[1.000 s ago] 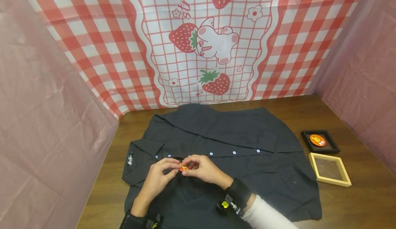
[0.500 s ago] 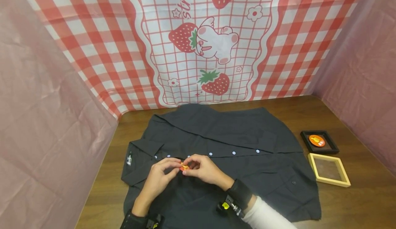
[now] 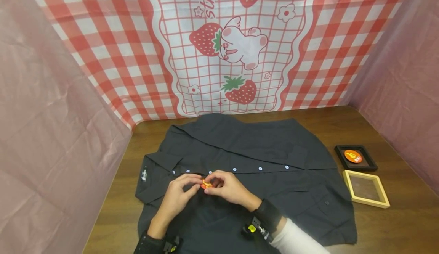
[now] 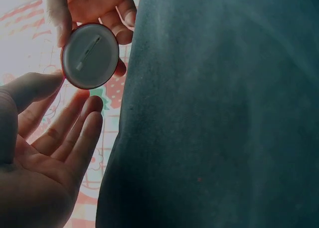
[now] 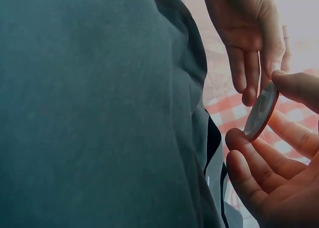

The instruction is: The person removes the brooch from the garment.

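Between my two hands is a round pin badge point(image 3: 207, 184), orange-red with a yellow figure on its front. Its pale back, with the safety-pin fastener point(image 4: 88, 53) lying flat and closed against it, faces the left wrist camera. My right hand point(image 3: 231, 189) pinches the badge's rim between thumb and fingers. On the opposite edge, my left hand point(image 3: 176, 196) holds the rim with thumb and index finger, its other fingers extended. Beneath both hands a dark button-up shirt point(image 3: 240, 139) lies spread on the table, collar to the left.
At the right, a black frame point(image 3: 369, 162) holds another orange badge point(image 3: 353, 156). A light yellow frame point(image 3: 383, 193) lies just in front of it. A checked strawberry cloth point(image 3: 130, 67) hangs behind the wooden table point(image 3: 113, 208), with pink cloth at both sides.
The badge has turned slightly so more of its front shows in the head view. Both hands have shifted a little to the right with it.
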The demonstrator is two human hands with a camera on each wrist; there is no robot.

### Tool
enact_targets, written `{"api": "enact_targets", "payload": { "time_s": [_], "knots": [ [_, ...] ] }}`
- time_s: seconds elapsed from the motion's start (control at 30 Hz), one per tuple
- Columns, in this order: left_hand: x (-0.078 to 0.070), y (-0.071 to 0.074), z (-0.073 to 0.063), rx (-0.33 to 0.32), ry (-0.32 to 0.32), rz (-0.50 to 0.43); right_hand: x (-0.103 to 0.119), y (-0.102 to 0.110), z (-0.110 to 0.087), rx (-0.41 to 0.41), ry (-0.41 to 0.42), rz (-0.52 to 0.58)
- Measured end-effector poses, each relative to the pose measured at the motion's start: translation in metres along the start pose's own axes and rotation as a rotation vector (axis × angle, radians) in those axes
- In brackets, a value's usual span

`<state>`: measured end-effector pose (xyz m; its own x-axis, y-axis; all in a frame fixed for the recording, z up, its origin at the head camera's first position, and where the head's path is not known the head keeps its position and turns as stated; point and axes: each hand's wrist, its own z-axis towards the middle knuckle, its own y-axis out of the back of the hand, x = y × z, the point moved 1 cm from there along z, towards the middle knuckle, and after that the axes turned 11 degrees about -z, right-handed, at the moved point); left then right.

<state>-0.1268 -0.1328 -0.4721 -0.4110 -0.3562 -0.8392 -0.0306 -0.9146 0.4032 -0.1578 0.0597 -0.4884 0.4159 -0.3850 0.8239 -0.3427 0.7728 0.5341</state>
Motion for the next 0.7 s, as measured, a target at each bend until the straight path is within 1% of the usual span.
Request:
{"api": "enact_targets", "payload": {
  "time_s": [0.1,0.23,0.5,0.7],
  "knots": [
    [-0.001,0.0,0.001,-0.006,0.004,0.002,-0.001,0.002,-0.001,-0.007,0.001,-0.019],
    [-0.001,-0.002,0.003,0.001,0.009,0.012,-0.002,0.005,-0.001,-0.016,-0.004,-0.034],
    [0.001,-0.003,0.0,0.003,0.066,0.023,-0.009,0.008,-0.006,-0.037,-0.02,-0.069],
    [0.0,-0.003,-0.001,0.007,0.128,0.019,-0.012,0.011,-0.009,-0.058,-0.024,-0.096]
  ]
}}
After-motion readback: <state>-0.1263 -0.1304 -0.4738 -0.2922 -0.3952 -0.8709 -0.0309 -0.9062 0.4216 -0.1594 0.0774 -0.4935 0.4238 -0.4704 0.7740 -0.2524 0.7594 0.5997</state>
